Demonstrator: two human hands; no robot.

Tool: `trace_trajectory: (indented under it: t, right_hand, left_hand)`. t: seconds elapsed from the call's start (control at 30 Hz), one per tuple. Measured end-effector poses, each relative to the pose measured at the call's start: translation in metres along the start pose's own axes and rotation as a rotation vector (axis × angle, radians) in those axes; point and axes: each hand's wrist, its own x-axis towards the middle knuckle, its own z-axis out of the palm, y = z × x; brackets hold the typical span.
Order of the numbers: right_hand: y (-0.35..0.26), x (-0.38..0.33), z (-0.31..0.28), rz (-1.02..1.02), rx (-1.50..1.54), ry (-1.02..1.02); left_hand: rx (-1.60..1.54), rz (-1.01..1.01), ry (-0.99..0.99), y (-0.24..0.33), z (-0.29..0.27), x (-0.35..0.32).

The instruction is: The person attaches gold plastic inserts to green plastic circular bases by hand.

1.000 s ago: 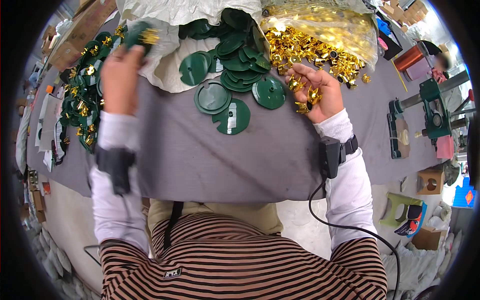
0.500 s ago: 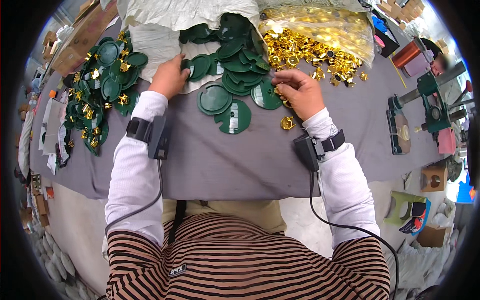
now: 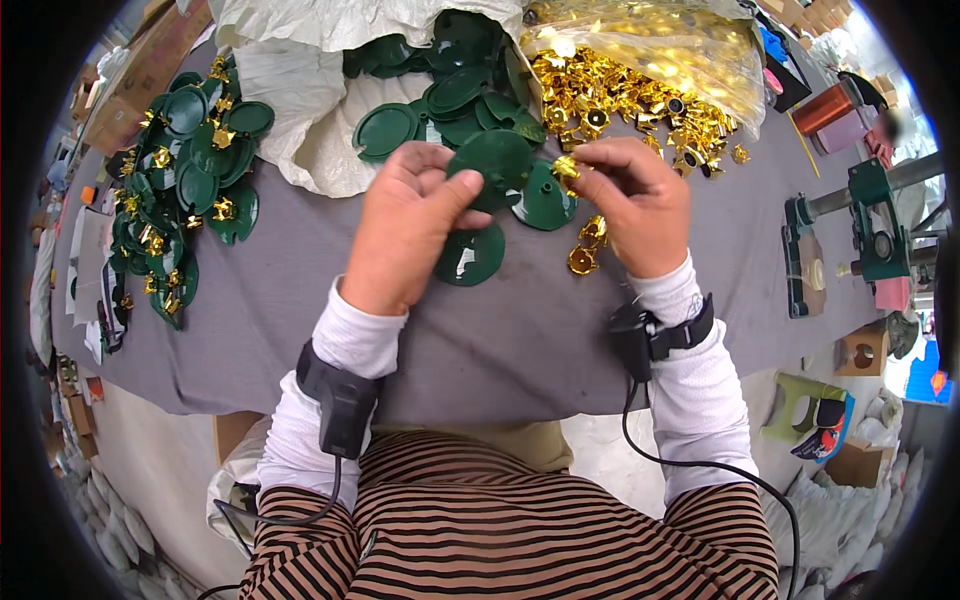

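A round green plastic disc (image 3: 497, 160) is gripped at its left edge by my left hand (image 3: 405, 220), thumb on top, above the middle of the table. Just right of it, my right hand (image 3: 640, 205) pinches a small shiny gold piece (image 3: 566, 168) between thumb and fingertips, apart from the disc. Under and behind my hands lie loose green discs, among them one with a raised centre (image 3: 545, 203) and another nearer me (image 3: 472, 254). A couple of gold pieces (image 3: 584, 260) rest on the cloth below my right hand.
Green discs with gold pieces on them form a pile (image 3: 195, 180) at the left. A white sack (image 3: 290, 90) holds more discs. Loose gold pieces (image 3: 640, 105) spill from a clear bag (image 3: 690, 50) at the back right. A green metal hand press (image 3: 875, 225) stands at the right.
My left hand has come right and nearer me, now with a green disc in it. My right hand has moved slightly right and lifted a gold piece toward the disc.
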Motion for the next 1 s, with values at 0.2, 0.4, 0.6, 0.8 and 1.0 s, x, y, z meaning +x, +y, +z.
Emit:
trace_trajectory:
  t: [0.2,0.4,0.6,0.8,1.0]
  right_hand:
    - [-0.003,-0.002,0.014,-0.529,-0.351,-0.159]
    - [0.0,-0.004,0.017,-0.532,-0.367,-0.225]
    - [-0.01,-0.007,0.018,-0.533,-0.352,-0.179]
    - [-0.012,-0.008,0.016,-0.569,-0.378,-0.178]
    - [-0.009,-0.021,0.029,-0.13,0.0,-0.073]
  left_hand:
    - [-0.076,-0.043,-0.112,-0.01,0.015,-0.002]
    - [0.006,0.034,-0.068,-0.014,0.012,-0.005]
    - [0.016,0.012,-0.116,-0.019,0.006,-0.007]
    - [0.106,0.178,-0.08,-0.023,0.014,-0.017]
    - [0.19,0.383,-0.061,-0.025,0.017,-0.025]
